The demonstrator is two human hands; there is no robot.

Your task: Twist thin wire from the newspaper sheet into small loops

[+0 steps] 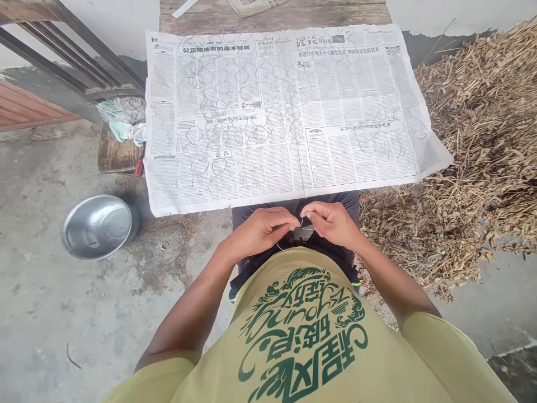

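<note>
With the left hand (268,228) and right hand (334,225) pinching the thin strand (307,228), work clear of the newspaper's (272,162) near edge

The newspaper (289,129) is thin matt paper, faintly creased, over a bench (323,15) of rough, weathered wood. The basin (93,225) catches the light, smooth shiny metal; the floor (37,302) looks like matt, gritty concrete. That heap of dry stalks (474,140) is coarse and brittle-looking. The shirt (308,330) is matt cloth. The thread (307,228) is too fine for me to tell its material.
</note>
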